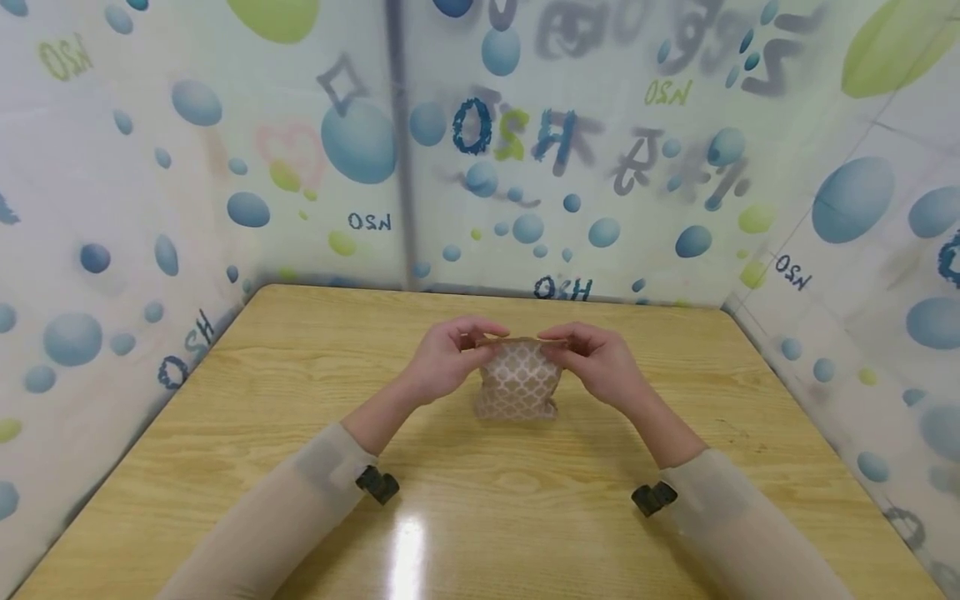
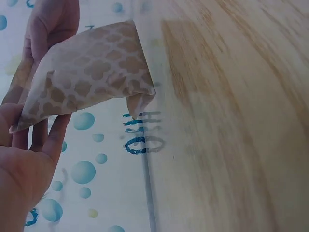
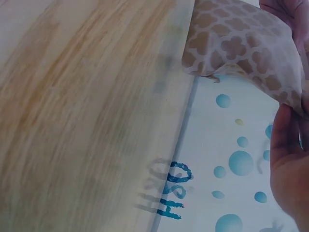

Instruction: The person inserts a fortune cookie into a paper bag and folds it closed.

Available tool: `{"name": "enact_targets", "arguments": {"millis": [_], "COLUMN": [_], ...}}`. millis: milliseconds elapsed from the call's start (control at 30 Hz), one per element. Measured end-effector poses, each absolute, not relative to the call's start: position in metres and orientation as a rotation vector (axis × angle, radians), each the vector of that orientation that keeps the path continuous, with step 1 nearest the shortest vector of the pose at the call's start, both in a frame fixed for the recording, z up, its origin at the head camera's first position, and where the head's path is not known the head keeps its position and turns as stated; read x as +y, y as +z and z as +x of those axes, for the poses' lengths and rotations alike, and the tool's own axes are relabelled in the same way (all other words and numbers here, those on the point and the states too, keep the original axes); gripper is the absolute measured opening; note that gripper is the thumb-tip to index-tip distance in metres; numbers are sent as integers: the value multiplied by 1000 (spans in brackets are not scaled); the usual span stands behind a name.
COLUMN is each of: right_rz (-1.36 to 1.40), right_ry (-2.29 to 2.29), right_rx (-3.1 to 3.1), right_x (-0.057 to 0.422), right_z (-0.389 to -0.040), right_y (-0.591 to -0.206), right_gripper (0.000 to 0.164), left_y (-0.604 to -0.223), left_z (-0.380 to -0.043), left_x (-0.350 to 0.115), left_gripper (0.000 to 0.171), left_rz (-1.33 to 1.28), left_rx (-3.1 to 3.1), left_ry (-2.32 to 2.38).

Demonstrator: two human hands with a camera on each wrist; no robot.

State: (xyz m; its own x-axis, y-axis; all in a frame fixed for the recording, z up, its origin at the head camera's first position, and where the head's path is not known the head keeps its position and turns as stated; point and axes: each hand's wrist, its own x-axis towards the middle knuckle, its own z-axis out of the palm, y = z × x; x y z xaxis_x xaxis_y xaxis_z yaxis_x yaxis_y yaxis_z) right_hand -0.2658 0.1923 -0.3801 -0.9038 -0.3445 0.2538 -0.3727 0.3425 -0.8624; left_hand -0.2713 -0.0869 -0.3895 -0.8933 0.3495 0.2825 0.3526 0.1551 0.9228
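Note:
A small tan paper bag (image 1: 519,382) with a white lattice pattern is held upright over the middle of the table. My left hand (image 1: 448,357) pinches its top left corner between thumb and fingers. At the top right corner, my right hand (image 1: 596,360) pinches the bag the same way. The left wrist view shows the bag (image 2: 96,67) bulging a little, with a folded flap at its lower corner; the left hand (image 2: 29,164) grips the near edge. In the right wrist view the right hand (image 3: 292,164) holds the other edge. The bag's contents are hidden.
A light wooden table (image 1: 300,358) reaches back to a white fabric wall (image 1: 315,242) printed with blue and green drops. Similar walls stand at left and right. A small black device (image 1: 377,484) sits at the left cuff, another (image 1: 654,498) at the right.

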Motion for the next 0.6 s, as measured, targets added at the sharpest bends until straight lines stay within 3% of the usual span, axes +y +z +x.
{"name": "enact_targets", "arguments": {"millis": [600], "right_rz": [910], "right_ry": [1560], "right_rx": [-2567], "right_x": [199], "right_z": [-268], "right_y": [-392], "right_gripper": [31], "left_y": [-400], "left_z": [-278], "left_x": [-96], "left_gripper": [25], "left_rz": [-988], "left_rx": [-2459], "left_ry": [-1665]}}
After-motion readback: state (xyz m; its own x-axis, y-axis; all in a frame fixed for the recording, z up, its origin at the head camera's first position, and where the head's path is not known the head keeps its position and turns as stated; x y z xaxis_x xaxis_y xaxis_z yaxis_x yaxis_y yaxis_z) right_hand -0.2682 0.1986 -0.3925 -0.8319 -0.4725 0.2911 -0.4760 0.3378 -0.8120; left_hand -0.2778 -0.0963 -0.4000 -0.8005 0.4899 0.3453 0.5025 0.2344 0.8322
